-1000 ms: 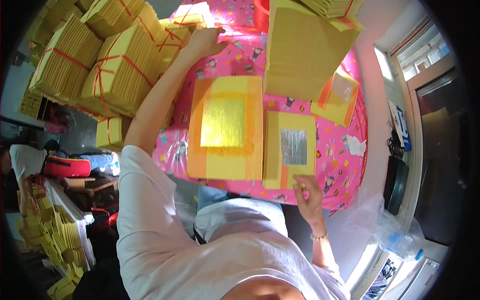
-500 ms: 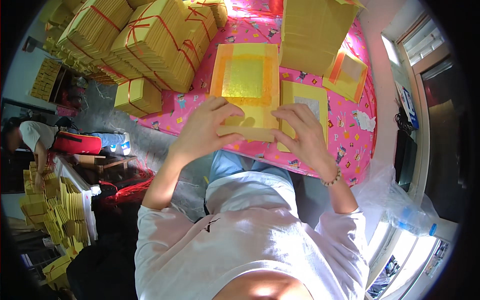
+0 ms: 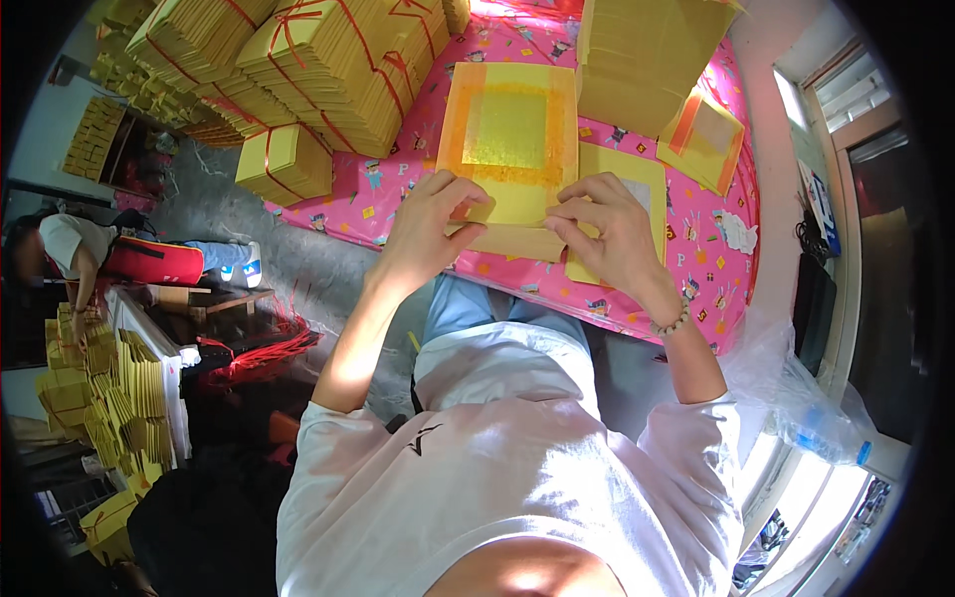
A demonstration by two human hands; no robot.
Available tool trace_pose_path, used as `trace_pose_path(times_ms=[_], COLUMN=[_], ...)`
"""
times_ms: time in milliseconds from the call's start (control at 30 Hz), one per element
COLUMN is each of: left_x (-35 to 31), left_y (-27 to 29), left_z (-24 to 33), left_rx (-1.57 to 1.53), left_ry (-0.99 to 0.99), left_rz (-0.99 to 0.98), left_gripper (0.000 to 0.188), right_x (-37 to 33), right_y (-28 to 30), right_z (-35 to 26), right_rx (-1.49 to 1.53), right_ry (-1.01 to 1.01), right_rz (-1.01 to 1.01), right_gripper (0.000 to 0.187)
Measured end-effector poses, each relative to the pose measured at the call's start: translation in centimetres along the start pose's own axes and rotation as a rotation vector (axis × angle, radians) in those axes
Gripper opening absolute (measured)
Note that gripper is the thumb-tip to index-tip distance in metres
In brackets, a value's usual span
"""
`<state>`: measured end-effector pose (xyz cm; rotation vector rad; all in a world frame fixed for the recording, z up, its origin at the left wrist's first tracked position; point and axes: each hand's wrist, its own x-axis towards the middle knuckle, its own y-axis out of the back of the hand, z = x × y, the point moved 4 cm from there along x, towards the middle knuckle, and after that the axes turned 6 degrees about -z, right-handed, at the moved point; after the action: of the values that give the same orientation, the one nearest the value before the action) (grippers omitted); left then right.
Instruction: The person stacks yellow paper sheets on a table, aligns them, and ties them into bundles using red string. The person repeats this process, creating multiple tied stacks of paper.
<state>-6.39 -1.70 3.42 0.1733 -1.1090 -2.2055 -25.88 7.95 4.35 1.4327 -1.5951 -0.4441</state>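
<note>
A block of yellow joss paper (image 3: 504,125), topped with a gold foil square in an orange border, lies on the pink patterned tablecloth (image 3: 517,275). My left hand (image 3: 430,221) is at its near left corner, fingers curled over the top and thumb at the front edge. At the near right corner, my right hand (image 3: 609,227) pinches the edge between thumb and bent fingers. Between the hands the near side face of the block shows. Partly under my right hand lies another yellow sheet or pile with a silvery square (image 3: 647,197).
Tall yellow paper bundles (image 3: 328,70) tied with red string stand at the far left. A large yellow block (image 3: 642,70) stands at the back right, beside an orange-striped piece (image 3: 702,142). Another person (image 3: 85,249) handles yellow bundles at left. A plastic bag with a bottle (image 3: 821,428) hangs at right.
The view has shifted slightly, and the block appears a little farther right and away. My fingers have closed in at its near corners, and the front edge shows more of its side.
</note>
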Motion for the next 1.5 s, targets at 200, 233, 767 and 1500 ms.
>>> trace_pose_path(times_ms=[200, 233, 767, 1500], left_x=[-0.4, -0.5, -0.6, 1.6], left_y=[0.6, 0.8, 1.3, 1.2], left_z=[0.2, 0.2, -0.1, 2.0], left_rx=[0.088, 0.083, 0.011, 0.28], left_ry=[-0.056, -0.054, -0.06, -0.198], left_rz=[0.03, 0.03, 0.033, 0.112], left_gripper=[0.033, 0.034, 0.032, 0.033], right_x=[0.9, 1.0, 1.7, 2.8], right_y=[0.0, 0.0, -0.8, 1.0], right_z=[0.6, 0.8, 2.4, 1.2], right_rx=[0.146, 0.161, 0.368, 0.297], right_ry=[-0.107, -0.124, -0.345, -0.209], right_rz=[-0.088, -0.095, -0.15, -0.004], right_gripper=[0.01, 0.01, 0.009, 0.019])
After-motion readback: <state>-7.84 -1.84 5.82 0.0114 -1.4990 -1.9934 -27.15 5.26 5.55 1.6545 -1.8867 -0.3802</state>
